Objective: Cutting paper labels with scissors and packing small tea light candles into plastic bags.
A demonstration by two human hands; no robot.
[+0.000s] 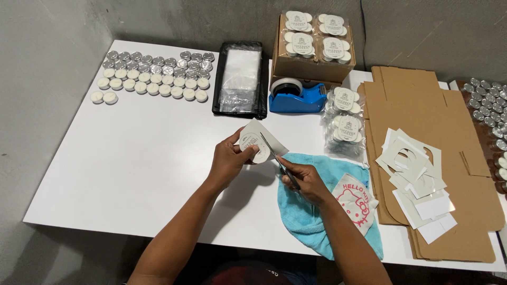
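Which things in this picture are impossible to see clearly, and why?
- Scissors, head view: handles hidden inside the right hand.
- Paper card: print too small; left hand covers one edge.
- Silver cups: cut off by right edge.
- Blue cloth: partly under the right forearm.

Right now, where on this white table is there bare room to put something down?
The widest bare patch of the white table lies below the rows of small white tealight candles, left of the left hand. The right side is crowded: blue towel, flat brown cardboard sheets, cut paper scraps.
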